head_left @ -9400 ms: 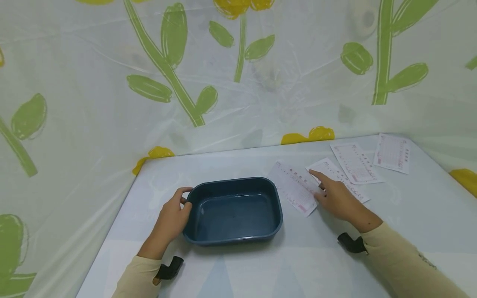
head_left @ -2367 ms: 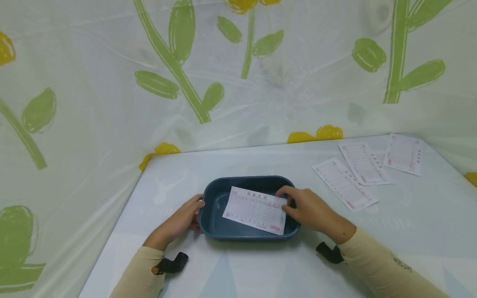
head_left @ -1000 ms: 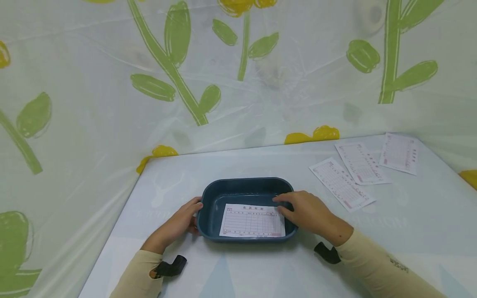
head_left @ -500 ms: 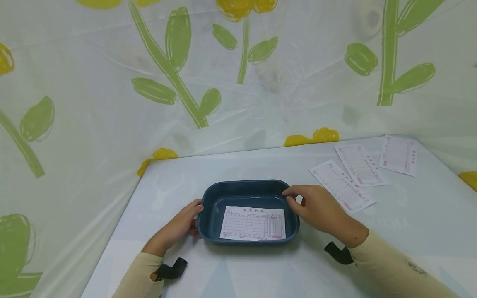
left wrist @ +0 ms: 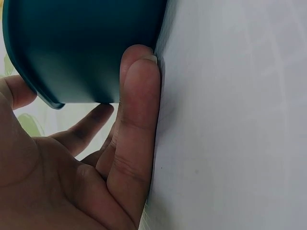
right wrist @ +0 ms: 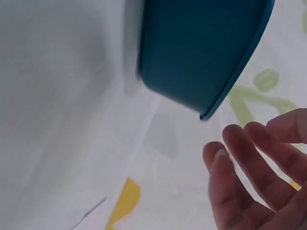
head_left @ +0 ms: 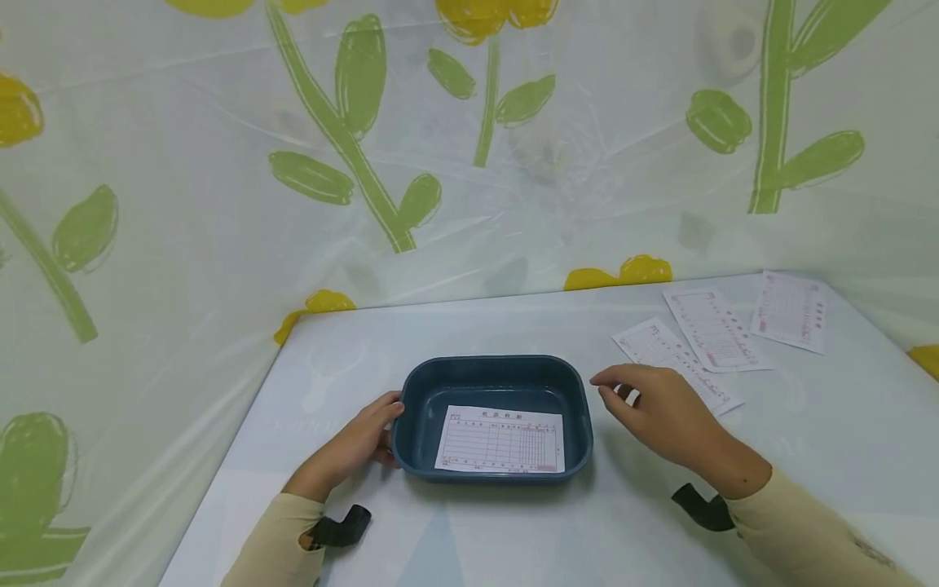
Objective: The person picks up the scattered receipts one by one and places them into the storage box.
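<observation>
Expect the paper slip (head_left: 500, 440) lying flat on the floor of the blue basin (head_left: 486, 373), nearer its front wall, to be very light, limp and quick to crease; you would do best to pinch it by a corner or edge rather than press on its middle. The same likely goes for the three loose sheets (head_left: 715, 328) at the far right of the tabletop (head_left: 528, 538), where a thin edge lying flush may be hard to get a nail under. The basin looks like smooth, stiff plastic, probably light enough to slide, so its rim is the sure place to steady it. Your left hand (head_left: 350, 447) is clamped on the basin's left end, thumb at the rim and fingers against the outer wall, low to the tabletop. Your right hand (head_left: 663, 414) hangs just beside the right end, palm down, fingers loosely bent, thumb and forefinger apart, holding nothing.
</observation>
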A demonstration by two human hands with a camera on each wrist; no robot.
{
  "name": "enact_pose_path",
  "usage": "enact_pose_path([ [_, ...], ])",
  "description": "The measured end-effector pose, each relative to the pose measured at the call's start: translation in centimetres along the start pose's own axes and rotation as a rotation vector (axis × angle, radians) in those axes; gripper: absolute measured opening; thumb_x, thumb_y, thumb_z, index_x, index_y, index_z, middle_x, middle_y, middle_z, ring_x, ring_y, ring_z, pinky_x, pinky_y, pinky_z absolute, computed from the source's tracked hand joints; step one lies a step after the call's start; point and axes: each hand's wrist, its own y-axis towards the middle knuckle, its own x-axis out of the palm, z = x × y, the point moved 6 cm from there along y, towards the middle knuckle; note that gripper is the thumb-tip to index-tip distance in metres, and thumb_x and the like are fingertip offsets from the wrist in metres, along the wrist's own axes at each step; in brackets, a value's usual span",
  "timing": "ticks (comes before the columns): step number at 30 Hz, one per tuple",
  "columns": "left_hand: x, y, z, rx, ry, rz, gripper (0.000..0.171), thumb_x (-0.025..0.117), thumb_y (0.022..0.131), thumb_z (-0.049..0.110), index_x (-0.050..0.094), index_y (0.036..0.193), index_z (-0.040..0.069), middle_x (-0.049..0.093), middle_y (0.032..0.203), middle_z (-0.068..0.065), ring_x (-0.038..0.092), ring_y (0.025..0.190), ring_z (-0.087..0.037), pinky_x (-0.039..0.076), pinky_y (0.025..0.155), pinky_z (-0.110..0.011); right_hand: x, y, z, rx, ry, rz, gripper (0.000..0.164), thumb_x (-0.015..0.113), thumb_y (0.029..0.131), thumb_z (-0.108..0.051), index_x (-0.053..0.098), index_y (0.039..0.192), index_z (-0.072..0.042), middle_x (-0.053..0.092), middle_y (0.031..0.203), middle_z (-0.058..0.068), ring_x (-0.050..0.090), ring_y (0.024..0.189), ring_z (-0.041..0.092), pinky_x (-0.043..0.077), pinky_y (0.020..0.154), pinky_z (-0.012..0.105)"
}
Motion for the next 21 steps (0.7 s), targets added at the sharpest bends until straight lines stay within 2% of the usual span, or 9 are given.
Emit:
enact_pose_path([
  [8, -0.1, 0.3, -0.3, -0.002, 0.006, 0.017, 0.052, 0.029, 0.108, 0.039, 0.035, 0.152, 0.012, 0.057, 0.128, -0.020, 0.068, 0.077, -0.021, 0.058, 0.070, -0.035, -0.8, -0.1, 2.5, 0.062, 0.013, 0.040, 0.020, 0.070, 0.091, -0.008, 0.073, 0.111, -0.009, 0.072, 0.112, 0.010, 0.065, 0.101, 0.032, 0.057, 0.083, 0.051],
  [13, -0.1, 0.2, -0.3, -0.006, 0.010, 0.021, 0.050, 0.030, 0.108, 0.038, 0.037, 0.151, 0.013, 0.060, 0.121, -0.017, 0.067, 0.075, -0.023, 0.057, 0.070, -0.034, -0.8, 0.1, 4.4, 0.114, 0.013, 0.005, 0.026, 0.072, 0.090, -0.007, 0.071, 0.115, -0.006, 0.067, 0.121, 0.017, 0.062, 0.108, 0.038, 0.056, 0.086, 0.054],
  [21, 0.0, 0.2, -0.1, -0.007, 0.009, 0.015, 0.050, 0.031, 0.108, 0.039, 0.035, 0.152, 0.014, 0.060, 0.122, -0.016, 0.067, 0.077, -0.022, 0.057, 0.070, -0.034, -1.0, 0.0, 7.2, 0.178, -0.006, -0.050, 0.036, 0.071, 0.089, -0.005, 0.065, 0.124, -0.002, 0.057, 0.130, 0.026, 0.055, 0.118, 0.043, 0.052, 0.092, 0.058],
])
